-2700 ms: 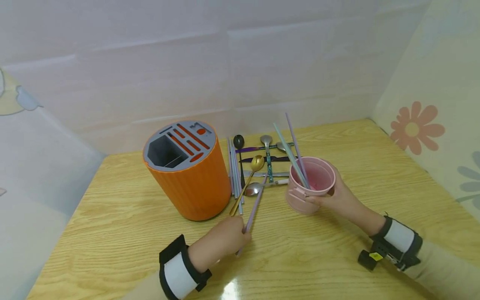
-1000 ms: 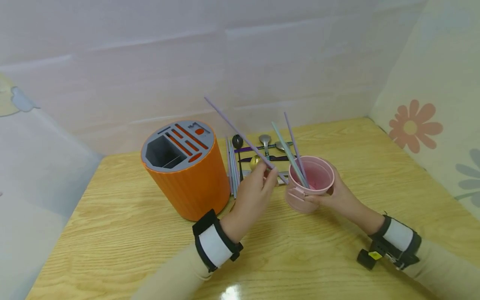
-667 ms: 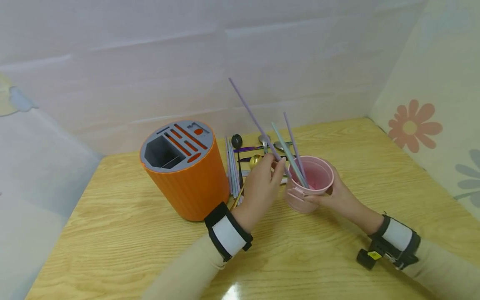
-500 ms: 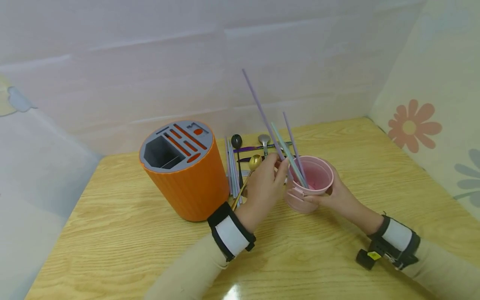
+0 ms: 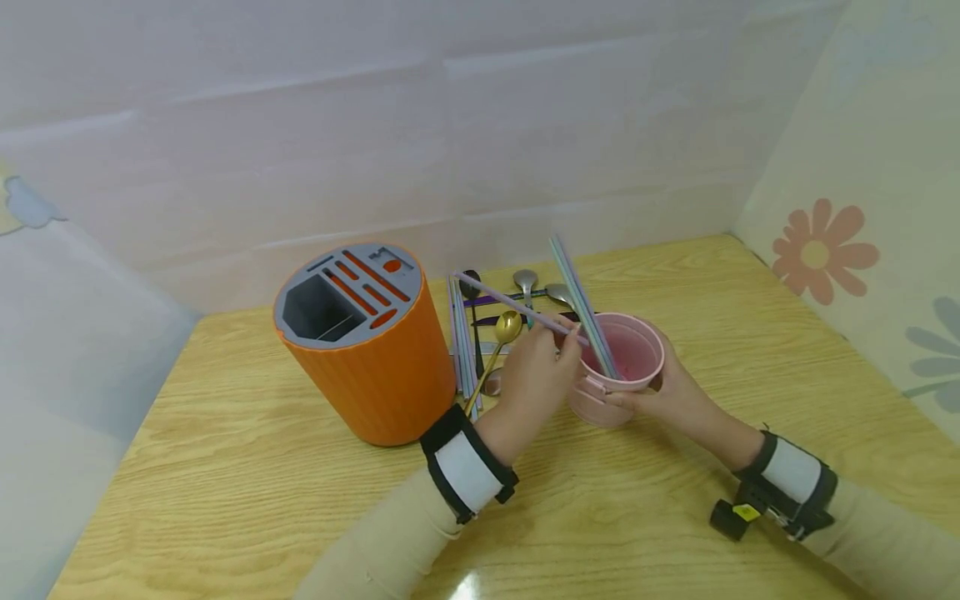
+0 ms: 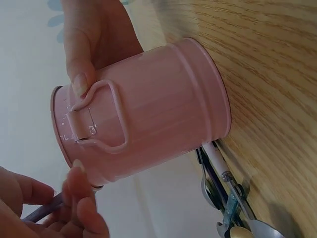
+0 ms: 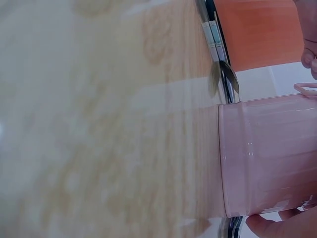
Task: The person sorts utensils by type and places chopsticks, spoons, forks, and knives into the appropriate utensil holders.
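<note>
My left hand (image 5: 534, 379) pinches a purple chopstick (image 5: 504, 300) near its lower end, at the left rim of a pink pail (image 5: 600, 410). The chopstick slants up to the left, out over the cutlery. My right hand (image 5: 678, 390) grips the pail from its right side, thumb at the front under the rim. Inside the pail, light green and purple chopsticks (image 5: 583, 302) lean together to the left. The left wrist view shows the pail (image 6: 153, 109) with its wire handle loop, and the left fingers (image 6: 81, 191) close to its rim.
An orange cutlery holder (image 5: 375, 379) with a grey slotted top stands to the left. Between it and the pail lie several chopsticks (image 5: 462, 350), a gold spoon (image 5: 507, 327), a black spoon (image 5: 470, 285), silver spoons (image 5: 525, 278) and knives. A wall rises behind the wooden table (image 5: 247, 483).
My left hand brought the purple chopstick from the table to the pail, raised it steeply, then tipped it left. The purple chopstick inside the pail shifted left against the green ones.
</note>
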A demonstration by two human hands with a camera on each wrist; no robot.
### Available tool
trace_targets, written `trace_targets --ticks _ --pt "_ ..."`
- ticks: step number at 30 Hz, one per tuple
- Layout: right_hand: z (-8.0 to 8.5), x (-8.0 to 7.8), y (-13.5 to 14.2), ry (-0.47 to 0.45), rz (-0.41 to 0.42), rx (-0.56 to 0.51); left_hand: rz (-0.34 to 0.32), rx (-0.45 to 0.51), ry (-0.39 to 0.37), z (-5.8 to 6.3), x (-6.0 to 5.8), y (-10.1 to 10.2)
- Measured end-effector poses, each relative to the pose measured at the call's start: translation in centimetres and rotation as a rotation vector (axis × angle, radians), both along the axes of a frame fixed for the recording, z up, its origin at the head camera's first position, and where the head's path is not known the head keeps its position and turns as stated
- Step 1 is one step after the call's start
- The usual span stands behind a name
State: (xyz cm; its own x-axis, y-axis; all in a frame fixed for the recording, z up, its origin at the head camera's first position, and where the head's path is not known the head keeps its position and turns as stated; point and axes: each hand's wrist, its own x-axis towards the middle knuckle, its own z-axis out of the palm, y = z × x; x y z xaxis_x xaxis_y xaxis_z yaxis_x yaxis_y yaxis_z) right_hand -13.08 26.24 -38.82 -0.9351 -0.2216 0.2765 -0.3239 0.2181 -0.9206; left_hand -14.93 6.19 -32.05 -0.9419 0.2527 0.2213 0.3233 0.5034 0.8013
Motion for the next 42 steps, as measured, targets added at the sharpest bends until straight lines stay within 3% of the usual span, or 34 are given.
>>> trace_targets --ticks 5,14,34,42 --pt "0.1 0.0 0.0 -0.016 0.006 0.006 -0.041 -0.069 -0.068 0.1 0.1 0.0" --pt "0.0 0.0 0.1 0.005 0.004 0.011 -0.041 -0.205 -0.100 -0.4 0.0 0.2" --pt "0.3 0.0 0.2 -0.010 -0.017 0.039 -0.042 -0.228 -0.117 -0.6 0.3 -0.1" --pt "0.4 0.0 0.2 -0.007 -0.002 0.021 -0.056 -0.183 -0.116 -1.1 0.6 -1.1"
